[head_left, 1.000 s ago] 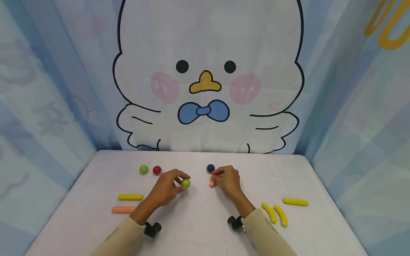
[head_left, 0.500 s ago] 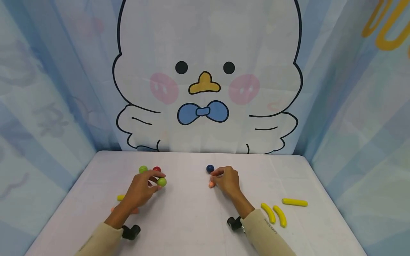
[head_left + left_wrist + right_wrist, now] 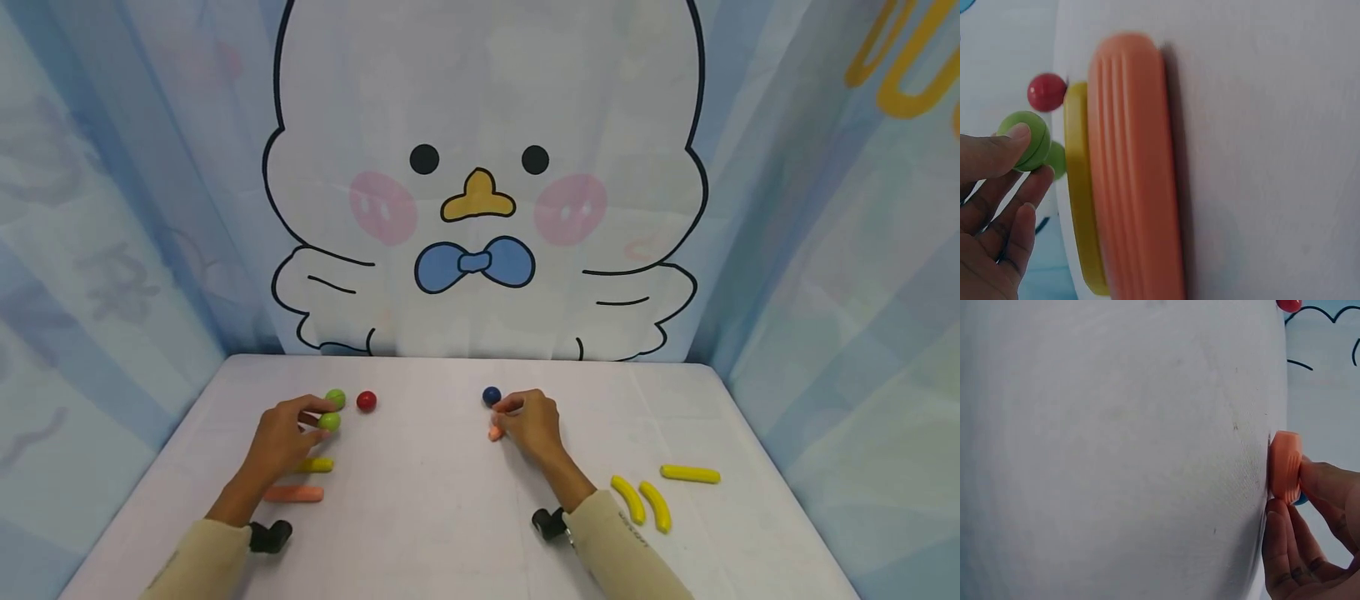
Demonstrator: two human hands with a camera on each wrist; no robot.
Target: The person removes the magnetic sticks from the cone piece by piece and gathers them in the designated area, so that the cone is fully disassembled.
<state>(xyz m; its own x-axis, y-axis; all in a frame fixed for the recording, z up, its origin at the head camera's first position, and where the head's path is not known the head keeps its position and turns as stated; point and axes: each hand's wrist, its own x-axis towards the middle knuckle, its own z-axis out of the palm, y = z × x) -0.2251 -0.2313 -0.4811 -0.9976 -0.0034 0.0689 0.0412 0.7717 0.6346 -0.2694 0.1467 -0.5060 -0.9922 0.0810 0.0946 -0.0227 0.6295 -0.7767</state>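
At the left of the table, my left hand (image 3: 279, 437) pinches a green ball (image 3: 329, 422) between thumb and fingers; a groove across it shows in the left wrist view. Just behind it sits a second green ball (image 3: 335, 399), with a red ball (image 3: 367, 402) to its right. Near the middle, my right hand (image 3: 534, 425) grips a short orange piece (image 3: 495, 433) with thumb and fingertips. In the right wrist view this orange piece (image 3: 1285, 467) has ribbed sides and stands close against the tabletop. A dark blue ball (image 3: 491, 396) lies right behind it.
Beneath the left forearm lie a yellow stick (image 3: 317, 465) and a ribbed orange stick (image 3: 1132, 162). Right of the right arm are two curved yellow pieces (image 3: 628, 499) and a straight yellow stick (image 3: 690, 474). A printed curtain (image 3: 480, 325) stands behind the table.
My left hand has moved left with the green ball, from mid-table to just in front of the other green ball. My right hand stays in place on the orange piece.
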